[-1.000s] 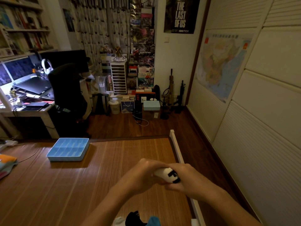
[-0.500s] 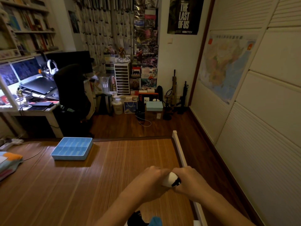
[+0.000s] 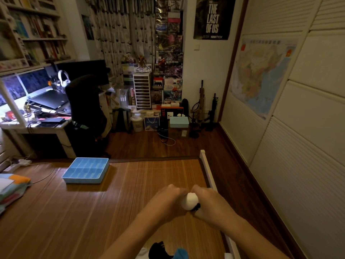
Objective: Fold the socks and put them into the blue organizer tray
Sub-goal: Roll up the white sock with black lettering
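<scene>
A white sock with black markings (image 3: 190,201) is rolled into a ball between both my hands, above the wooden mat. My left hand (image 3: 166,200) grips its left side and my right hand (image 3: 207,204) grips its right side, fingers curled round it. The blue organizer tray (image 3: 86,171) sits on the mat to the far left, its compartments holding nothing that I can see. More socks (image 3: 162,251), white, black and blue, lie at the bottom edge beneath my arms.
A stack of folded cloth (image 3: 13,187) lies at the left edge. A white rail (image 3: 207,171) borders the mat on the right, with dark floor and a closet wall beyond. A desk and black chair (image 3: 85,109) stand behind the tray.
My hands have kept working the white sock and it looks more tightly balled. The view has shifted slightly, so the tray sits further right in the frame.
</scene>
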Tool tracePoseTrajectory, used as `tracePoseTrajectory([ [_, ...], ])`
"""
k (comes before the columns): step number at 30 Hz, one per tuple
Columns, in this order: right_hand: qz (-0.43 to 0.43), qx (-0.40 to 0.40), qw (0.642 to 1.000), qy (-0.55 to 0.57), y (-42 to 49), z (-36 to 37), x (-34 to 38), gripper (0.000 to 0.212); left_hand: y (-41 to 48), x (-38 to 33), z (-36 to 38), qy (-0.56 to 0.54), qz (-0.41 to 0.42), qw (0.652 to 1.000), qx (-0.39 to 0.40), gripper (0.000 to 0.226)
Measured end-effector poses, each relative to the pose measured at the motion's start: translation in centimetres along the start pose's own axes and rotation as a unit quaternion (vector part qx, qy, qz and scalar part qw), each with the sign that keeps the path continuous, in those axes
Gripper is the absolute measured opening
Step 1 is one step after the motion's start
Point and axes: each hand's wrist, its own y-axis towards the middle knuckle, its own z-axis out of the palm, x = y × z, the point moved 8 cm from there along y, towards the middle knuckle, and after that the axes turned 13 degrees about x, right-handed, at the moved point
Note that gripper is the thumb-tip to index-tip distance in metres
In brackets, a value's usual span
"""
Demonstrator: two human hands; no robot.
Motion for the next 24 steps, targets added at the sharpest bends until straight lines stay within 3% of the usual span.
tracePoseTrajectory([
  [6,0.028,0.058,0.998,0.011,0.9,-0.3,0.3,0.052,-1.2,-0.6,-0.4,0.081,0.061,0.989,-0.104,0.042],
  [16,-0.040,-0.053,0.984,-0.167,1.0,0.4,2.9,0.030,-0.3,1.1,0.4,-0.003,0.002,0.996,-0.087,0.044],
  [20,-0.030,-0.043,0.995,-0.083,1.3,0.0,2.7,0.036,-0.3,1.5,0.4,0.040,-0.007,0.991,-0.130,0.035],
  [24,0.005,0.045,0.999,-0.021,2.3,1.1,1.7,0.041,-0.4,1.2,0.5,0.085,0.018,0.986,-0.143,0.031],
])
